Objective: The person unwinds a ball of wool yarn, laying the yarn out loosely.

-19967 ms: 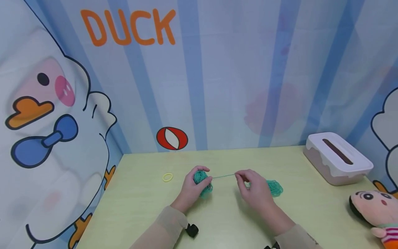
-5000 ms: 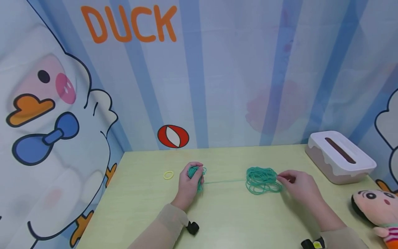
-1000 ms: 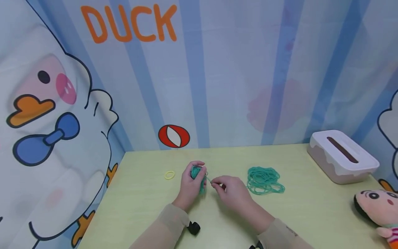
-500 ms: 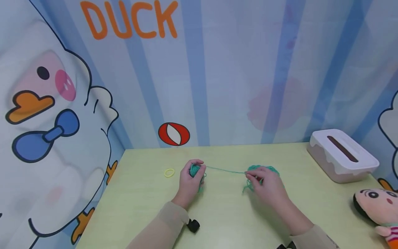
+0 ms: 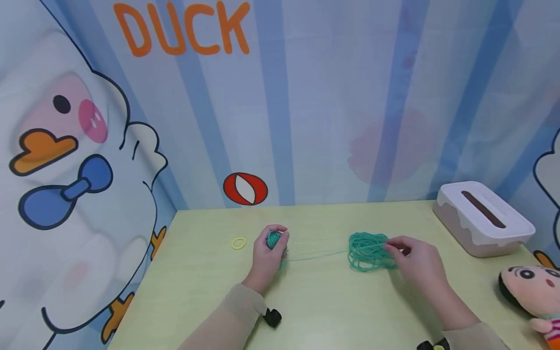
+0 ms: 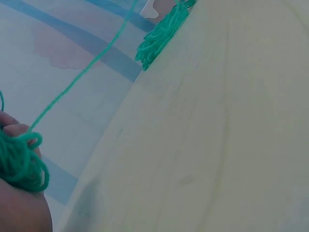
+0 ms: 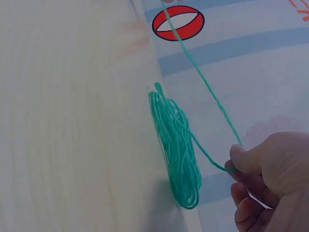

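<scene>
My left hand (image 5: 265,262) grips a small wound bundle of green yarn (image 5: 273,239) over the middle of the table; loose loops of it bulge beside the fingers in the left wrist view. From there a single strand (image 7: 203,79) runs taut to my right hand (image 5: 415,260), which pinches it between thumb and forefinger. Past the pinch the strand bends back to a loose green skein (image 5: 367,253) lying on the table. The right fingertips overlap the skein's right end in the head view, while the right wrist view shows them apart from it.
A yellow ring (image 5: 238,243) lies left of the left hand. A white and grey-brown tissue box (image 5: 483,218) stands at the back right corner, with a plush doll (image 5: 529,291) nearer on the right edge. A printed curtain (image 5: 315,107) hangs behind the table (image 5: 205,291).
Over the last second my right hand has drawn the strand rightward from beside the left hand, across to the skein's right end. The left hand has stayed nearly in place, still gripping its bundle.
</scene>
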Motion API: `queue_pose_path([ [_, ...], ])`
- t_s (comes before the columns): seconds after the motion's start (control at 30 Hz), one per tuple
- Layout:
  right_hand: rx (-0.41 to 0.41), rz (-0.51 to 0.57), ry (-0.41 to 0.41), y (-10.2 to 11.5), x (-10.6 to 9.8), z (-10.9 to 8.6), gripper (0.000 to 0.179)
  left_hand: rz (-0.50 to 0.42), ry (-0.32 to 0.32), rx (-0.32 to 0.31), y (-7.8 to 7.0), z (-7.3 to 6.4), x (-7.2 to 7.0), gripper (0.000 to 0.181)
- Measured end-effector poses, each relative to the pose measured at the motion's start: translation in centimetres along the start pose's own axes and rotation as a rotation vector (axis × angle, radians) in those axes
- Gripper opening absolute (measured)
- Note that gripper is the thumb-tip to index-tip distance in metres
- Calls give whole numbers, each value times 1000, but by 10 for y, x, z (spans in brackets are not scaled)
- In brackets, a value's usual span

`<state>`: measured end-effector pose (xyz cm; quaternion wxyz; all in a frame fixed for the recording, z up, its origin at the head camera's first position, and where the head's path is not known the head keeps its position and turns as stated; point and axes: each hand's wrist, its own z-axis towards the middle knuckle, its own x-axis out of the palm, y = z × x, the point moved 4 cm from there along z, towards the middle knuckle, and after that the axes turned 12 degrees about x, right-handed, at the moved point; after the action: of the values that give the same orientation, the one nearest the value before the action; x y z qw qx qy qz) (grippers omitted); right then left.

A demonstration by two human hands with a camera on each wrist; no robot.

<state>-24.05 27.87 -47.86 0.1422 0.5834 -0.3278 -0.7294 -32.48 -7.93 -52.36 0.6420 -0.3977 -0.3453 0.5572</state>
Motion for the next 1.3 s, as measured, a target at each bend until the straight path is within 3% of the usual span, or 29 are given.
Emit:
queue_pose_path([
  [0.23,44,-74,34,-21,1,8,23,-43,8,40,-1,2,2,42],
  [0.43,22,-102,31,-15,10,5,26,-87,30,4,-1,1,3,46],
  [0.6,-161,-24,-62,21,24,-8,22,-99,62,-4,0,2,5,47],
  [0.67,-246,14,-29,40,36,-15,21,-98,74,-6,0,2,5,42],
  [0.8,-338,51,145,76,69,-31,29,-113,100,-13,-1,1,7,29],
  [0.9,-340,64,257,99,92,-40,37,-126,126,-23,-4,0,8,21],
  [1.03,-311,52,316,123,115,-45,41,-135,159,-44,-7,-1,10,20],
  [1.17,-308,15,278,136,126,-45,29,-134,184,-74,-8,-1,10,25],
  [1.3,-271,24,220,136,125,-43,14,-167,203,-99,-9,0,12,30],
])
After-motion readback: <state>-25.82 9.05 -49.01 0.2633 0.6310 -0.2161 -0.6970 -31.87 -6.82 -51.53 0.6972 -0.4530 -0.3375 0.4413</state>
